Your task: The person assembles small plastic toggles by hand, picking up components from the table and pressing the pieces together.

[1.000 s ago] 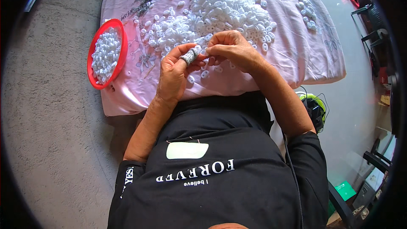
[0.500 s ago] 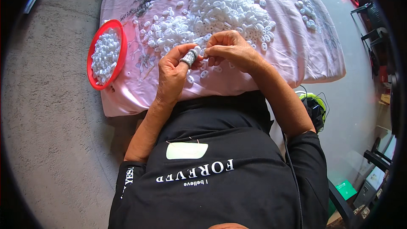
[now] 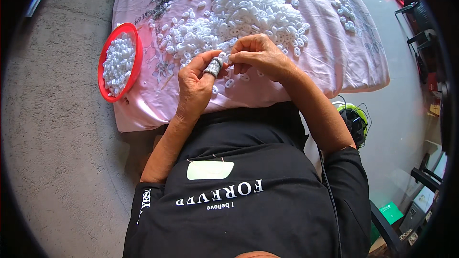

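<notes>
My left hand (image 3: pixel 195 80) pinches a small white oval plastic piece with holes (image 3: pixel 223 55) between thumb and finger. A grey knitted sleeve (image 3: pixel 213 67) covers its thumb. Close beside it, the thumb and fingers of my right hand (image 3: pixel 262 58) are pressed together at the piece's right side. A tiny white bit shows at their tips, too small to name. Just beyond both hands rises a large heap of white oval pieces (image 3: pixel 253 7), with several loose ones (image 3: pixel 229 83) below my fingers.
A red round basin (image 3: pixel 139 52) full of white pieces stands at the left edge of the table, which a pink patterned cloth (image 3: pixel 315 67) covers. A separate small cluster of pieces (image 3: pixel 344 13) lies at the far right. A black and yellow-green bag (image 3: pixel 356 122) is beside the table.
Both hands stay almost in place. My left thumb and the piece shift slightly, and the piece's holes now face more toward view. The heap and basin look the same.
</notes>
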The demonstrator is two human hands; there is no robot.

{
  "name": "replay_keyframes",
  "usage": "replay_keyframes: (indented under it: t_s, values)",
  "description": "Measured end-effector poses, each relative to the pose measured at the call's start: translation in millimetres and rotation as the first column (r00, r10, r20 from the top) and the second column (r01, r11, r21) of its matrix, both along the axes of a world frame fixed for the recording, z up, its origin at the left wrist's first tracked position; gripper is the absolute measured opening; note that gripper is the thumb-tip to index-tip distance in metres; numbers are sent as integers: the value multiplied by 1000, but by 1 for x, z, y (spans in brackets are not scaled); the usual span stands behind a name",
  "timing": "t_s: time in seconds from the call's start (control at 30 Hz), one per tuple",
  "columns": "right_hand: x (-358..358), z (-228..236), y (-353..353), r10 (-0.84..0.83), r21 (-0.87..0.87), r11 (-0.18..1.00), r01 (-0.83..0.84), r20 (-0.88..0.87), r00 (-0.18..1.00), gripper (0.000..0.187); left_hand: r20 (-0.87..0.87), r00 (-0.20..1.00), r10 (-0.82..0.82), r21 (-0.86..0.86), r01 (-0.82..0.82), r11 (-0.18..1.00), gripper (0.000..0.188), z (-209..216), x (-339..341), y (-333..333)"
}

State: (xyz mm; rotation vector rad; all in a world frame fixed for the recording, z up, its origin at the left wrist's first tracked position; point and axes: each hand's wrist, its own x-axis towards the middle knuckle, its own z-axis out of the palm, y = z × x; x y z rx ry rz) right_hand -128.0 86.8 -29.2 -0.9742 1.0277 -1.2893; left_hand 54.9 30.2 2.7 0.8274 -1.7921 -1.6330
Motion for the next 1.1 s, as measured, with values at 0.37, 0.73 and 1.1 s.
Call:
replay_keyframes:
  t_s: [0.37,0.73,1.1]
  values:
    - [1,-2,-1,-34,-9,999,34,27,999,21,-57,998,-29,-49,26,998,34,-8,-3,4]
    - [10,5,-1,-124,52,992,119,98,987,20,0,1000,30,-195,-30,980,37,-11,-4,0]
    - [31,3,-6,-221,99,974,201,258,941,14,46,998,45,-209,-35,977,36,-8,5,-11]
